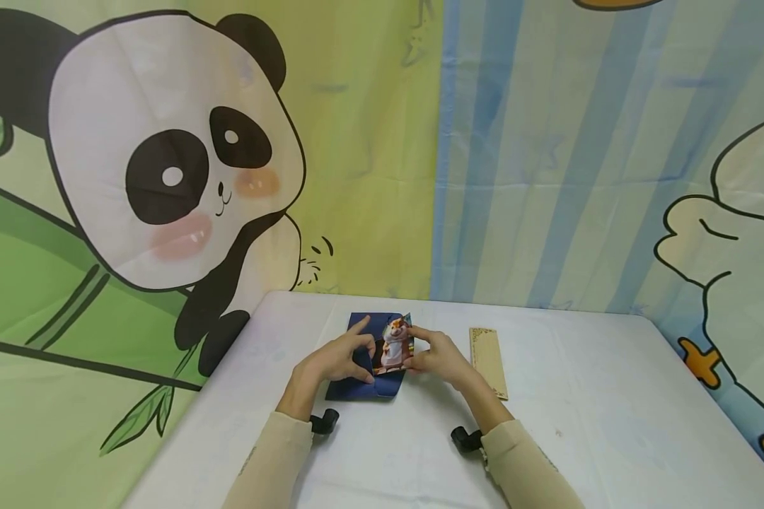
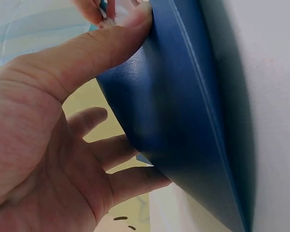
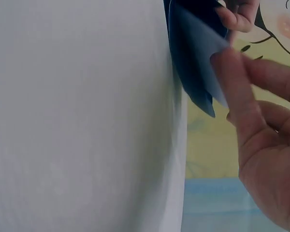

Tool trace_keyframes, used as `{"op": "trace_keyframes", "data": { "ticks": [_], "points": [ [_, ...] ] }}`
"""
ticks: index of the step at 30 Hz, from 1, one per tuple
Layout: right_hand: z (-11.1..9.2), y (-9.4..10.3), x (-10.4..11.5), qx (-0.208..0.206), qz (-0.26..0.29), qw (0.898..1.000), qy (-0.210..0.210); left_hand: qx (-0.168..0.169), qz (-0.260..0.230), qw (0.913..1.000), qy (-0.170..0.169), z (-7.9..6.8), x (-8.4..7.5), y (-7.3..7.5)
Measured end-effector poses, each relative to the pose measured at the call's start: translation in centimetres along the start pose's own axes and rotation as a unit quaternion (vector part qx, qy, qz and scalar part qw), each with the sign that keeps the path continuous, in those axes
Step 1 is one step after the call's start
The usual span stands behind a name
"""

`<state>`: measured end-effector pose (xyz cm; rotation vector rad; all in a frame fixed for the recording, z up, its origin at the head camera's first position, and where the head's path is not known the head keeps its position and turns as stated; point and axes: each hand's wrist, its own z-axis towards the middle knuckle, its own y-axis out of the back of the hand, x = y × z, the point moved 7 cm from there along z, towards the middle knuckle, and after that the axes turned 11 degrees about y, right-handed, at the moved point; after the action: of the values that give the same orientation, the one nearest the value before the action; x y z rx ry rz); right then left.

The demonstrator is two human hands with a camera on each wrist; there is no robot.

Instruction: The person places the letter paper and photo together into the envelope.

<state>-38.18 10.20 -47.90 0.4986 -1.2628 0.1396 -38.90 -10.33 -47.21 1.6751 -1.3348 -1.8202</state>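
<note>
A dark blue folder lies on the white table, part of it raised from the surface. My left hand holds it at the left, the thumb over the blue sheet and the other fingers at its far edge in the left wrist view. Over the folder's right part stands a tilted picture card with a cartoon animal in white. The right hand pinches this card by its right edge. From the right wrist, the card's pale back shows against the blue; its far end is hidden there.
To the right of the right hand lies a tan strip with ornamented corners. The white table ends at a printed cloth backdrop with a panda. A black camera mount sits at the right wrist.
</note>
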Motion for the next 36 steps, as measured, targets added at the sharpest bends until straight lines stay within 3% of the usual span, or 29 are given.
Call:
{"op": "trace_keyframes", "data": {
  "ticks": [6,18,36],
  "points": [
    [0.1,-1.2,0.3,0.026,0.004,1.0,0.017,0.002,-0.005,1.0,-0.002,0.0,-0.1,0.0],
    [0.9,-2.8,-0.5,0.013,0.013,1.0,-0.016,0.0,0.002,1.0,0.005,-0.1,-0.3,0.1],
    [1.5,-4.1,-0.6,0.008,0.018,1.0,-0.015,-0.004,-0.005,1.0,-0.004,-0.3,-0.2,0.2]
  ]
}}
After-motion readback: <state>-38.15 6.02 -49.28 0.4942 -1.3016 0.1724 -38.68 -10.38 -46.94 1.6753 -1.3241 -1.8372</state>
